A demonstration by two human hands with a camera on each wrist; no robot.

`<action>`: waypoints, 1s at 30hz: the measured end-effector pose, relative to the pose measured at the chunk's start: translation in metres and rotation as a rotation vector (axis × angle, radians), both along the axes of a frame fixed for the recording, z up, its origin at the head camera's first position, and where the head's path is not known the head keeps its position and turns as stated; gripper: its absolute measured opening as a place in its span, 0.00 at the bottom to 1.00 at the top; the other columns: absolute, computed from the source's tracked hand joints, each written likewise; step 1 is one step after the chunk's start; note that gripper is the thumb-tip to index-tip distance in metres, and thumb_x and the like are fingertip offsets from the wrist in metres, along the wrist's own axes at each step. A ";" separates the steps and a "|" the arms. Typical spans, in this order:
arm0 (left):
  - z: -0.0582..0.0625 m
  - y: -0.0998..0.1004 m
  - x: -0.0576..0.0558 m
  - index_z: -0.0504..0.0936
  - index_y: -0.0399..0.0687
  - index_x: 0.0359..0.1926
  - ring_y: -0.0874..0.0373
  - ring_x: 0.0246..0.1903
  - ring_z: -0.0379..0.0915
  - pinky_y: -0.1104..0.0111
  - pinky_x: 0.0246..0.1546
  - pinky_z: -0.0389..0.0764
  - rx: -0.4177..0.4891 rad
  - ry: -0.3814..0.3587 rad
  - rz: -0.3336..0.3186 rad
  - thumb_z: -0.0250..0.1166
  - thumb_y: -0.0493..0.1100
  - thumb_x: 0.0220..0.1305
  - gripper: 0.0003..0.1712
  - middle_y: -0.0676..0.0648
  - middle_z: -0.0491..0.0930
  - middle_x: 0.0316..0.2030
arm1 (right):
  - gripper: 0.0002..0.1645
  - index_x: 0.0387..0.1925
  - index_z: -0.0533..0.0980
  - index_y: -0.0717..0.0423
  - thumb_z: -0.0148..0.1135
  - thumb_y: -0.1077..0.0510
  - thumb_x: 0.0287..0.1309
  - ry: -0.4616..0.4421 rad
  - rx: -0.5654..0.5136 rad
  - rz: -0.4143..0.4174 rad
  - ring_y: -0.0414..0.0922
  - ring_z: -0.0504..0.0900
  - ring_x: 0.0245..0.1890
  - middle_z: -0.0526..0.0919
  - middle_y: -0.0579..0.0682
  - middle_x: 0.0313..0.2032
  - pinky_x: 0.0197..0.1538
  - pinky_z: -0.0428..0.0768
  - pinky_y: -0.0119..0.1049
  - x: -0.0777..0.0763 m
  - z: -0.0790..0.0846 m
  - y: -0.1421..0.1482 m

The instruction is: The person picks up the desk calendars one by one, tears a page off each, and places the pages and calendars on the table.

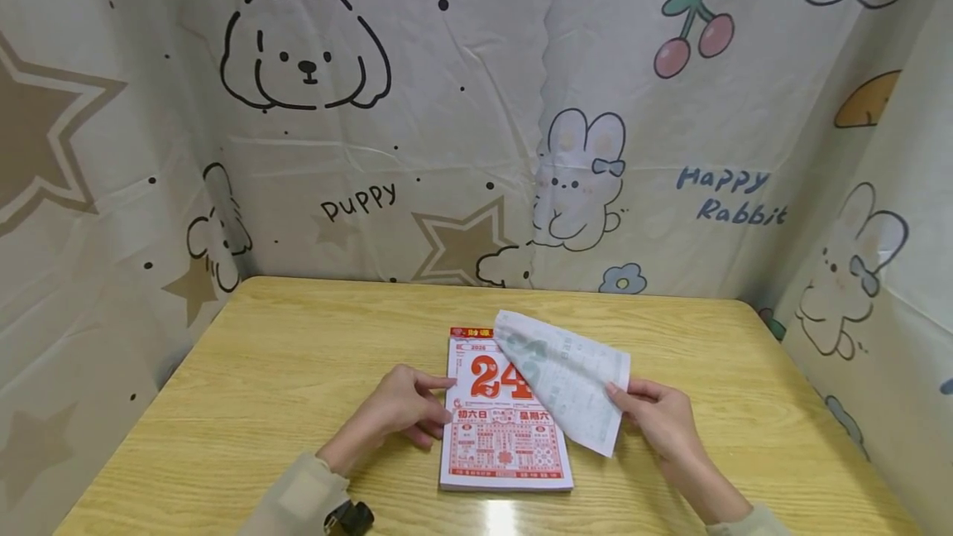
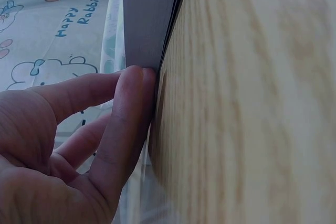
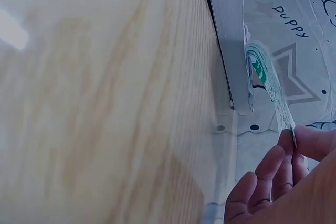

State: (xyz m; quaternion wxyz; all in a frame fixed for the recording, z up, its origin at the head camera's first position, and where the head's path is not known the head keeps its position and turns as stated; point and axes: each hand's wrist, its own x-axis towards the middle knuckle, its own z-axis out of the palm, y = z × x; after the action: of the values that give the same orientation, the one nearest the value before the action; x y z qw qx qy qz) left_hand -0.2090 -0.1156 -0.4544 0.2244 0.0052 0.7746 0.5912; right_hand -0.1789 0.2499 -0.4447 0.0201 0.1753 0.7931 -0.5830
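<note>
A thick tear-off calendar [image 1: 506, 453] lies flat on the table, its top page printed in red with a large 24. In the head view, one lifted page [image 1: 569, 379] is folded diagonally to the right, its pale back facing up. My right hand [image 1: 663, 420] pinches that page's outer edge between thumb and fingers; the right wrist view shows the page [image 3: 273, 85] curling up from the calendar's thick side [image 3: 231, 40]. My left hand [image 1: 405, 404] is at the calendar's left edge, and in the left wrist view its fairly straight fingertips [image 2: 134, 77] touch the page stack [image 2: 147, 19].
The yellow wood-grain table [image 1: 313, 337] extends around the calendar. A printed cloth [image 1: 462, 131] with cartoon animals hangs behind it and along both sides. A black device [image 1: 350, 517] sits at the left sleeve's cuff [image 1: 305, 490].
</note>
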 end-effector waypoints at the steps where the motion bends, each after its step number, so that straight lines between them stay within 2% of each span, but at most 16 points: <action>1: 0.000 0.000 0.000 0.83 0.38 0.65 0.52 0.23 0.86 0.59 0.23 0.91 -0.001 -0.001 0.000 0.78 0.29 0.57 0.33 0.39 0.85 0.32 | 0.31 0.58 0.78 0.72 0.74 0.51 0.67 0.000 0.000 0.001 0.41 0.82 0.36 0.87 0.47 0.37 0.36 0.85 0.31 0.000 0.000 0.000; 30: -0.001 0.000 0.001 0.82 0.36 0.65 0.52 0.23 0.86 0.59 0.22 0.91 0.011 0.024 0.000 0.78 0.28 0.56 0.33 0.39 0.86 0.31 | 0.31 0.56 0.79 0.72 0.75 0.50 0.66 0.013 -0.007 -0.036 0.40 0.81 0.33 0.86 0.45 0.32 0.34 0.83 0.30 0.000 0.001 0.008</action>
State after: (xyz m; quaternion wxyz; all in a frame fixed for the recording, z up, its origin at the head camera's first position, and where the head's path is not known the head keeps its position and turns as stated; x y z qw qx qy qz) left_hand -0.2082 -0.1156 -0.4554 0.2149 0.0136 0.7739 0.5955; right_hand -0.1790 0.2583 -0.4438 0.0049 0.1855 0.7879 -0.5871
